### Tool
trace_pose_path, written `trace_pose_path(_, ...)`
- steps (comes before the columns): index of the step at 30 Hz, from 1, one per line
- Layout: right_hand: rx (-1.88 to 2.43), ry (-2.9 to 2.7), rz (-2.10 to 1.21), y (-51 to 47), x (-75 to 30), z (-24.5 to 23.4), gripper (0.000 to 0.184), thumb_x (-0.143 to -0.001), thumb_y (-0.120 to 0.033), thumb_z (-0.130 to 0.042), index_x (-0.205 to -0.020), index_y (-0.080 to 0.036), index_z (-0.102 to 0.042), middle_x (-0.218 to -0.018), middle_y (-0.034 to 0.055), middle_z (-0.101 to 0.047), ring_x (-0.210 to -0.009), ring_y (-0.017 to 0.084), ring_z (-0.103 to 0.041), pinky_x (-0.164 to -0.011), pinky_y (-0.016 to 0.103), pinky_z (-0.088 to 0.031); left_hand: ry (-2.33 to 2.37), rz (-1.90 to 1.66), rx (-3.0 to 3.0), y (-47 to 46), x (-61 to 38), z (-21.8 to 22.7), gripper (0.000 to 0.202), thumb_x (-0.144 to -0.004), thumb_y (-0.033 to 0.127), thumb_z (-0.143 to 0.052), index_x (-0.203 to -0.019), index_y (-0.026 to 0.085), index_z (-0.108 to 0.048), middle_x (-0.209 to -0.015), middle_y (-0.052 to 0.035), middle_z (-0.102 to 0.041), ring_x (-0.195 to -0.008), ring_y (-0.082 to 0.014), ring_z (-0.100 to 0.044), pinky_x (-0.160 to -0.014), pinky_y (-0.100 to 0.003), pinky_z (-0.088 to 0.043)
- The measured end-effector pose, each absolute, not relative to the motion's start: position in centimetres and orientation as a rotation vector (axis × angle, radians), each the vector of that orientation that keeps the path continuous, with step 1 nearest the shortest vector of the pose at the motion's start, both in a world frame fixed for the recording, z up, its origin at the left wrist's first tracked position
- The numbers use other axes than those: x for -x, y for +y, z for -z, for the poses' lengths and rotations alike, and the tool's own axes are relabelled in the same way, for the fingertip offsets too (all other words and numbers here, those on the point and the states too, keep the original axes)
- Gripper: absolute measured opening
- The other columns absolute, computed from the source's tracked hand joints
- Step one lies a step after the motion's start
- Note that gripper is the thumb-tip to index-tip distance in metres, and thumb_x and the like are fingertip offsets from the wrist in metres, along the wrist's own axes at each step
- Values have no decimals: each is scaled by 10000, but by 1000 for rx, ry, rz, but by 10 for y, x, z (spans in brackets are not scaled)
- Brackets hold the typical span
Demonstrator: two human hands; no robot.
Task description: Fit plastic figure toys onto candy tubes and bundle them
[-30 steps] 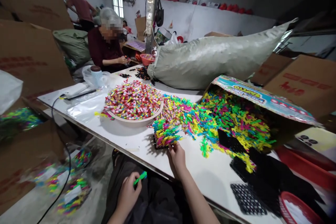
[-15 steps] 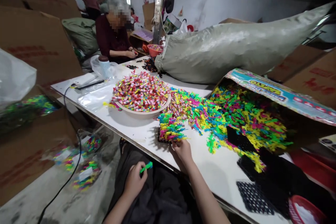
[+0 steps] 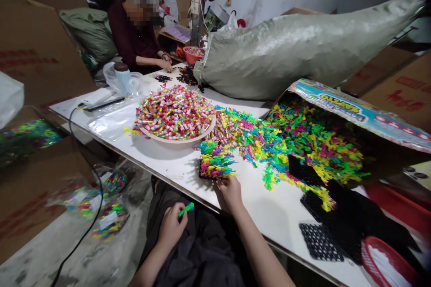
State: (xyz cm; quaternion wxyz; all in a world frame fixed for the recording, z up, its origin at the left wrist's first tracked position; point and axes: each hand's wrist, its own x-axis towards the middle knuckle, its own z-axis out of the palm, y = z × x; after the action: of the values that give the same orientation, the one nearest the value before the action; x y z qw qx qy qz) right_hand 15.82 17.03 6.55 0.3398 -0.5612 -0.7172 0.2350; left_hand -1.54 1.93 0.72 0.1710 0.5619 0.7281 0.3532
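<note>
My left hand (image 3: 173, 224) is closed over my lap, pinching a small green plastic toy figure (image 3: 186, 209) with a bit of blue at its tip. At the table edge, my right hand (image 3: 230, 193) has its fingers closed at the near right corner of a black tray (image 3: 204, 174). Rows of toy figures (image 3: 218, 159) in yellow, green, blue and pink stick up from that tray. Loose figures (image 3: 259, 139) of the same colours lie in a heap beyond it. Behind the tray, a bowl (image 3: 175, 142) is piled with small red, pink and yellow wrapped pieces.
An open box (image 3: 353, 105) spills figures at the right. Black trays (image 3: 319, 242) and a red basket (image 3: 367, 255) lie nearer. A big grey sack (image 3: 283, 58) crosses the back. Across the table sits a person (image 3: 134, 31). A cable (image 3: 101, 188) hangs at the left.
The camera view has shifted slightly. My left hand still holds the green figure, which has turned a little and shows more blue. My right hand stays at the tray.
</note>
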Motion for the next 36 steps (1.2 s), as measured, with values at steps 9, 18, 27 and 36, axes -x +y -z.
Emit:
trace_pose_path(9,1441,-1945,-439,163,-148,-62,136,-691,-267,-541,-739,-180,-633,-726,89,-626,-760,246,-558,-677,330,-416,2062,-988,-1555,17,16,-12,112,-769,240,-446,-786,190,-546,-736,-42,-616,-706,-189,-570,-631,-285,-441)
trace_pose_path(18,1487,-1913,-420,151,-147,-66,104,-712,-276,-534,-691,-182,-575,-655,45,-553,-677,197,-483,-648,314,-381,1993,-1150,-1452,17,15,-15,96,-715,235,-489,-750,194,-568,-712,-32,-612,-701,-193,-551,-659,-301,-428)
trace_pose_path(27,1113,-1971,-844,94,-164,-84,313,-742,-110,-412,-975,-211,-595,-962,62,-630,-919,194,-558,-820,347,-445,1820,-1237,-1221,8,17,-27,199,-747,346,-508,-813,167,-567,-718,-37,-658,-685,-156,-626,-674,-276,-489)
trace_pose_path(36,902,-2295,-1048,59,-197,-92,354,-815,-223,-469,-1165,-239,-520,-1060,52,-631,-943,175,-582,-852,328,-443,1484,-1202,-882,-10,-17,-71,205,-714,343,-577,-778,151,-546,-621,6,-597,-575,-111,-570,-592,-234,-469)
